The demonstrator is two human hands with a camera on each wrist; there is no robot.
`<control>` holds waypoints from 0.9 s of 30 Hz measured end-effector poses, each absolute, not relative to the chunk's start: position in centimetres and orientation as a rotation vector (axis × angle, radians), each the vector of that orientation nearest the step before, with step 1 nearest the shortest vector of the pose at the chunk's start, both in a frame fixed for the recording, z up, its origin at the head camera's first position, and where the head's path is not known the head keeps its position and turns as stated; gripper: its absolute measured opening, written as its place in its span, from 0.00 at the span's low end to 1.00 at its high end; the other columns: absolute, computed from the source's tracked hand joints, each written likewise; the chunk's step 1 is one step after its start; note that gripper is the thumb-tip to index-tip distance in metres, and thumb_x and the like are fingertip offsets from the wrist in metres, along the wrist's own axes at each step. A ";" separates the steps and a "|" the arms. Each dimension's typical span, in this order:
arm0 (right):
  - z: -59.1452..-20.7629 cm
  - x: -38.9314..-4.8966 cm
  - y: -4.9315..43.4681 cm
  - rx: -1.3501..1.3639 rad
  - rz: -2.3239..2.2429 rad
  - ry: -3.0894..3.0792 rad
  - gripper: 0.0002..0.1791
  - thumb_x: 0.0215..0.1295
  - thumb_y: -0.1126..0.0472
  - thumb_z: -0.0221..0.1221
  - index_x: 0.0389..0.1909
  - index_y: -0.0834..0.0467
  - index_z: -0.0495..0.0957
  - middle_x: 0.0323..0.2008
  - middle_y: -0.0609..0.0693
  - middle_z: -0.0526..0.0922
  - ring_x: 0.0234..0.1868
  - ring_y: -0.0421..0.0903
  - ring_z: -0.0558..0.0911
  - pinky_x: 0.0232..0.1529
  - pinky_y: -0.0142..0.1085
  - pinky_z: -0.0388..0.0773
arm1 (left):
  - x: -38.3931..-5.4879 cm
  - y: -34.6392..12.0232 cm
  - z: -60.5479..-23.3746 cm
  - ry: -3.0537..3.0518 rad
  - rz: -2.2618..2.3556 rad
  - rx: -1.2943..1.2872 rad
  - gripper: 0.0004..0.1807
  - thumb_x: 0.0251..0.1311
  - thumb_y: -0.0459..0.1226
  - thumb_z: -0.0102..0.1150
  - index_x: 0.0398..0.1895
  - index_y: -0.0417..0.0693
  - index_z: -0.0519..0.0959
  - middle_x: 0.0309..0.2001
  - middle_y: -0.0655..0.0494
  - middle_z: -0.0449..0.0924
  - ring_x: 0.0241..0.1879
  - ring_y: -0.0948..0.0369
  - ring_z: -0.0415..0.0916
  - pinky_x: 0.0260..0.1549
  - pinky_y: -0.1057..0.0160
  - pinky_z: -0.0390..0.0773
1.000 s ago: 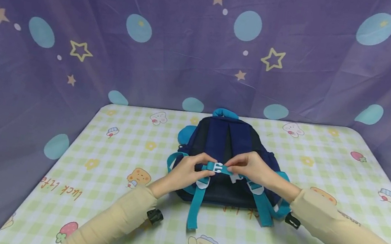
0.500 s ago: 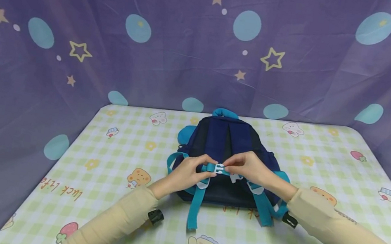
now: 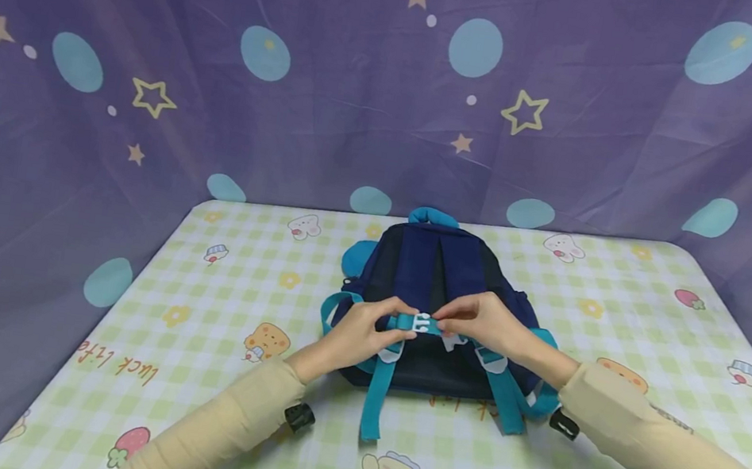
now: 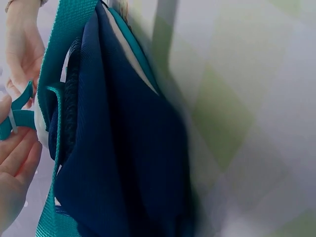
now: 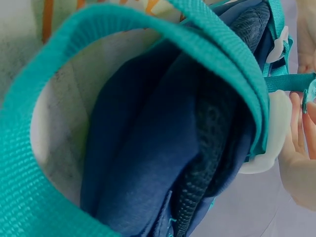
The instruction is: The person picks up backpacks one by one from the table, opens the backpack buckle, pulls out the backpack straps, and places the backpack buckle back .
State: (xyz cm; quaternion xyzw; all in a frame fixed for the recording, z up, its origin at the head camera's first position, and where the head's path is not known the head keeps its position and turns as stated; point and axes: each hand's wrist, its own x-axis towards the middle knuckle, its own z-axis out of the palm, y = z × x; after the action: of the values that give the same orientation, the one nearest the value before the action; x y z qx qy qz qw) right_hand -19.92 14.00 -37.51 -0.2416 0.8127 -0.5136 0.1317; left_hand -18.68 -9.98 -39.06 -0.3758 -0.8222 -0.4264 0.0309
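A dark blue backpack (image 3: 425, 265) lies on the table with its teal shoulder straps uppermost. Across its middle runs a teal strap with a white side-release buckle (image 3: 421, 323), its two halves together. My left hand (image 3: 362, 333) pinches the strap at the buckle's left end between thumb and fingers. From the right, my right hand (image 3: 488, 324) pinches the teal webbing just beside the buckle. In the left wrist view a looped teal webbing end (image 4: 22, 118) shows at the left fingertips. The right wrist view has the right hand's fingers (image 5: 311, 131) by the strap.
Loose teal strap ends (image 3: 376, 399) hang over the backpack's lower edge onto the checked tablecloth (image 3: 233, 431). White strap adjusters (image 3: 493, 363) sit on the shoulder straps. A purple patterned curtain (image 3: 365, 105) stands behind the table. Small black wrist cameras (image 3: 300, 418) show under the sleeves.
The right hand's fingertips first came left, close to the buckle, then slid back right along the webbing. The left hand and the backpack stay nearly still.
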 end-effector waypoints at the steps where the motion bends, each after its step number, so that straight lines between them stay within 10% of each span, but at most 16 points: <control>1: -37.5 -19.9 14.0 -0.698 -1.493 2.354 0.10 0.67 0.70 0.59 0.44 0.73 0.82 0.36 0.59 0.86 0.37 0.55 0.85 0.41 0.42 0.83 | -18.7 -10.0 -39.1 -2.529 -1.313 -1.161 0.10 0.62 0.31 0.63 0.46 0.40 0.79 0.47 0.44 0.84 0.36 0.56 0.83 0.35 0.62 0.80; 27: -37.2 -19.8 13.5 -0.644 -1.573 2.315 0.09 0.66 0.69 0.61 0.42 0.71 0.83 0.33 0.57 0.87 0.36 0.54 0.85 0.43 0.46 0.82 | -18.3 -9.9 -38.8 -2.573 -1.326 -1.109 0.12 0.62 0.30 0.63 0.48 0.37 0.78 0.44 0.43 0.84 0.26 0.63 0.76 0.24 0.69 0.72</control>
State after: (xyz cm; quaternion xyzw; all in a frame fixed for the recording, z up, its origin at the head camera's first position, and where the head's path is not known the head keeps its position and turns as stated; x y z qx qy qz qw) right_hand -19.85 13.45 -37.16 -0.2223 0.7987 -0.5427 0.1345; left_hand -18.26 -9.93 -38.79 -0.3578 -0.8299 -0.4275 0.0208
